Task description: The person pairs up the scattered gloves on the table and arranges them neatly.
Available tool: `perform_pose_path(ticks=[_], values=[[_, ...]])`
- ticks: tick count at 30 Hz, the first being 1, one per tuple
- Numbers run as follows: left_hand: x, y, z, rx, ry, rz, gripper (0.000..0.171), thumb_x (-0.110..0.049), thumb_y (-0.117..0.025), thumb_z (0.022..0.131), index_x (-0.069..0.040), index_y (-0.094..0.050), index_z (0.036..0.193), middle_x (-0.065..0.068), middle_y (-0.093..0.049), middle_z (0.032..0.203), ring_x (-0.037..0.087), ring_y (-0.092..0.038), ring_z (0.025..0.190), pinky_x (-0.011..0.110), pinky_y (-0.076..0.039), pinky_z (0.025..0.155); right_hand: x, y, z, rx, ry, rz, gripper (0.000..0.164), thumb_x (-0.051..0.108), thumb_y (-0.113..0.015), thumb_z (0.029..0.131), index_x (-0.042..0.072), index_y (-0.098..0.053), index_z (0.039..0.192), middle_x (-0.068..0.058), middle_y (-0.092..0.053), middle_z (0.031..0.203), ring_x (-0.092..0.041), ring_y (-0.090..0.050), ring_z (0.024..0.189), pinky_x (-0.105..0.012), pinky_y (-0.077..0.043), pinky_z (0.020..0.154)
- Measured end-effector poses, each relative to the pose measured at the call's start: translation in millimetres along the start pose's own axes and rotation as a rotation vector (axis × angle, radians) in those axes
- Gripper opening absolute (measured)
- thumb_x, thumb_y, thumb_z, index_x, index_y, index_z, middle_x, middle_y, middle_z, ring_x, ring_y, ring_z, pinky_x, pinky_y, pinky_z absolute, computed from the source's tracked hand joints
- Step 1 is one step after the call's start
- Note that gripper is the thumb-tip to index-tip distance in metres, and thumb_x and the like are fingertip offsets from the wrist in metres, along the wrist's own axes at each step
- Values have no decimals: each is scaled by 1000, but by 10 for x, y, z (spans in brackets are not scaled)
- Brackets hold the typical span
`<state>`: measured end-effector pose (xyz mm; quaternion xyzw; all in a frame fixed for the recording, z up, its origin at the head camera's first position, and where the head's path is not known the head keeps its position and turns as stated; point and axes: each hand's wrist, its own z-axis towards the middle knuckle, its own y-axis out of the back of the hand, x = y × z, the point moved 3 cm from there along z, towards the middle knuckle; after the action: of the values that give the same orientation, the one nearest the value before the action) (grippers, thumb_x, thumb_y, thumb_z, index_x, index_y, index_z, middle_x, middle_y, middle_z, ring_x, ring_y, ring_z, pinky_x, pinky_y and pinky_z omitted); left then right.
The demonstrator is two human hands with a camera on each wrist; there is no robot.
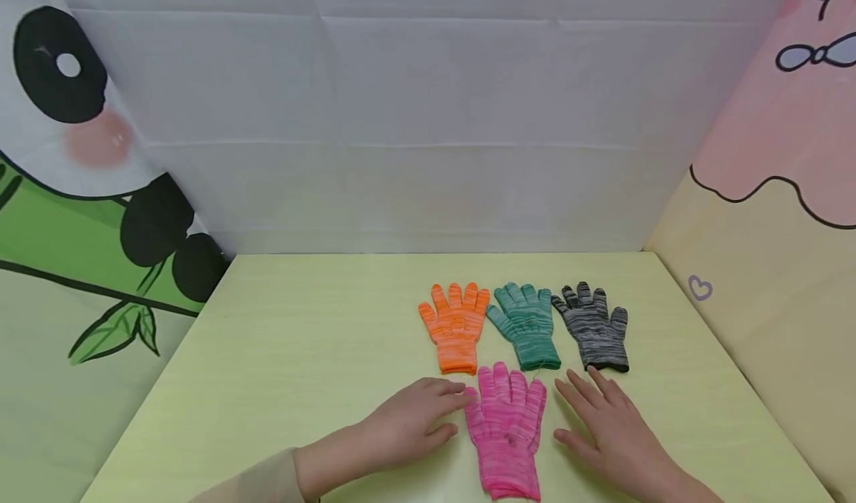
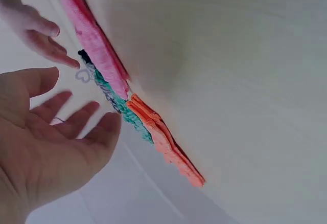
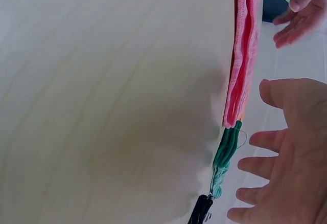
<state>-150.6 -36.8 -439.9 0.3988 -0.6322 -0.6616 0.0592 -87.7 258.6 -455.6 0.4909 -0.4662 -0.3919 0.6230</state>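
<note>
A pink knit glove (image 1: pixel 506 432) lies flat near the front of the table, fingers pointing away from me. To its left is my left hand (image 1: pixel 417 421), its fingertips right at the glove's edge in the head view. My right hand (image 1: pixel 611 432) hovers on the other side, fingers spread and relaxed, holding nothing. Behind the pink glove lie three more in a row: an orange glove (image 1: pixel 458 328), a green glove (image 1: pixel 527 326) and a grey-and-black glove (image 1: pixel 595 326). Both wrist views show the palms facing inward, with the pink glove (image 2: pixel 97 40) between the hands.
The pale yellow table (image 1: pixel 301 325) meets a white sheet (image 1: pixel 428 117) at the back. A panel with a panda-like drawing (image 1: pixel 60 65) stands at the left, and a pink-and-cream panel (image 1: pixel 769 139) rises at the right.
</note>
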Motion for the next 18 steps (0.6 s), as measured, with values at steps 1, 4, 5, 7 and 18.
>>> perform_pose_path(ticks=[1, 4, 5, 7, 18], values=[[-38, -7, 0, 0, -58, 104, 45, -28, -69, 99, -26, -62, 143, -7, -57, 145, 18, -51, 135, 41, -46, 108, 4, -7, 1, 12, 12, 4, 64, 48, -71, 93, 14, -59, 146, -11, -49, 154, -44, -28, 148, -62, -24, 116], [-145, -91, 23, 7, -218, 297, 35, -33, -73, 96, -30, -70, 131, -12, -63, 136, 12, -54, 129, 36, -47, 105, 23, -32, 7, 62, 38, 23, 53, 44, -70, 95, 16, -66, 139, -3, -53, 152, -41, -28, 149, -61, -21, 118], [-172, -135, 35, 16, -260, 327, 34, -35, -73, 95, -32, -70, 129, -13, -64, 133, 10, -54, 127, 35, -47, 104, 27, -44, 9, 81, 44, 28, 49, 43, -70, 96, 17, -68, 137, -1, -54, 151, -39, -28, 150, -61, -20, 118], [-217, -222, 66, 43, -315, 348, 35, -40, -74, 94, -34, -69, 128, -16, -63, 132, 7, -54, 126, 32, -46, 104, 36, -69, 15, 119, 57, 43, 46, 41, -69, 97, 19, -68, 137, 4, -55, 150, -37, -27, 151, -61, -19, 119], [-336, -384, 189, -16, -334, 406, 21, -43, -69, 97, -35, -72, 117, -20, -67, 117, 3, -56, 111, 23, -45, 93, 66, -133, 16, 243, 170, 44, 48, 39, -63, 100, 24, -60, 146, 6, -53, 151, -38, -26, 151, -64, -20, 118]])
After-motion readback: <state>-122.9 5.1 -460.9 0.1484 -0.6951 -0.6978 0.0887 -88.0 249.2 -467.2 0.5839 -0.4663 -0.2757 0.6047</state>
